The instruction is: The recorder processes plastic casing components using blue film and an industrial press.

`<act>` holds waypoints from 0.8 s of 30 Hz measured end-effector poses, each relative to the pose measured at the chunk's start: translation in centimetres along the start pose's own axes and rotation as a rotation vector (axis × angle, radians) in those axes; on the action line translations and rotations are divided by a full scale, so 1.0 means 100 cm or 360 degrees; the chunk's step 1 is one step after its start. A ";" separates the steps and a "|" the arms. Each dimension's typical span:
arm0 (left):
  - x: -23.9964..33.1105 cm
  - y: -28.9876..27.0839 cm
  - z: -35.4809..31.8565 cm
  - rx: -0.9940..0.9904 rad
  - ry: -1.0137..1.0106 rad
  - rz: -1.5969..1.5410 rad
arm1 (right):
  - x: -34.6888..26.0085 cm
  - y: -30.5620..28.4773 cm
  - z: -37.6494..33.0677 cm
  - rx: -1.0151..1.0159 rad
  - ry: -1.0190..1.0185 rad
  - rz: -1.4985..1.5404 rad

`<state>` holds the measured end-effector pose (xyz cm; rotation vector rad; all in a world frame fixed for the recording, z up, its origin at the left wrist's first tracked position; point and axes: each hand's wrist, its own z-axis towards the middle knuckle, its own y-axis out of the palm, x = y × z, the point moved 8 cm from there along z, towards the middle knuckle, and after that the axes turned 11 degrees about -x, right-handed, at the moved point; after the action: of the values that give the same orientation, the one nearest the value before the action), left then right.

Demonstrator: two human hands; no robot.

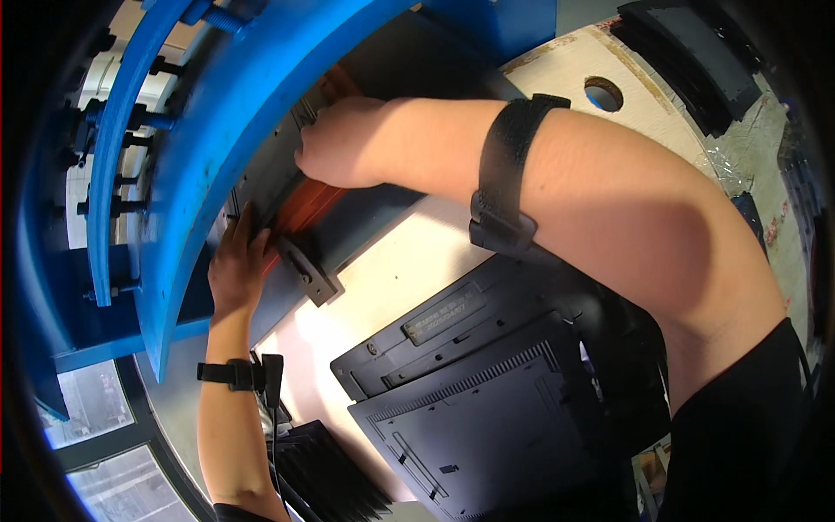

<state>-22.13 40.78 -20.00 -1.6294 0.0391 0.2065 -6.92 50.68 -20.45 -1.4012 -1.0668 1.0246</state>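
Note:
My left hand reaches in under a blue steel machine frame. Its fingers and thumb are apart, and the fingertips rest at the edge of a grey metal plate. Further in and to the right, my right hand is closed against the same plate. Its fingers are curled and mostly hidden, so what they hold, if anything, does not show. An orange-red bar runs beneath both hands. Close to my left thumb, a dark slotted metal clamp sticks out from the bar.
Black plastic panels lie on the pale wooden board near me, with a stack of black parts to their left. More black panels sit at the far right, past a round hole. Bolts line the blue frame at left.

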 end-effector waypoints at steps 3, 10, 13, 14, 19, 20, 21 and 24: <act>-0.001 0.001 -0.001 -0.0011 0.0017 0.0077 | -0.005 -0.008 -0.008 -0.0116 -0.0050 0.0055; -0.004 0.006 0.011 -0.0115 0.0039 -0.0260 | 0.000 -0.008 -0.007 -0.0017 -0.0019 0.0168; -0.012 0.010 0.008 -0.0108 0.0036 -0.0323 | 0.001 -0.010 -0.007 -0.0022 0.0007 0.0137; -0.016 0.010 0.005 -0.0070 0.0059 -0.0321 | 0.001 -0.012 -0.003 -0.0025 0.0018 0.0197; -0.012 0.021 -0.007 0.0022 0.0006 -0.0213 | 0.008 -0.005 0.006 0.0061 0.0019 0.0163; -0.004 0.023 -0.010 0.0024 -0.0175 -0.0187 | 0.016 0.006 0.010 0.0063 0.0023 0.0063; 0.001 0.029 -0.016 0.0018 -0.0358 -0.0170 | 0.018 0.009 0.006 0.0172 0.0070 -0.0016; 0.026 0.024 -0.039 0.0003 -0.0262 0.0366 | 0.006 0.009 -0.007 -0.0142 0.0160 0.0053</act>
<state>-19.46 37.03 -22.55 -1.5999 0.1009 0.5167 -6.07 51.04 -21.31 -1.5310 -1.0289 0.9301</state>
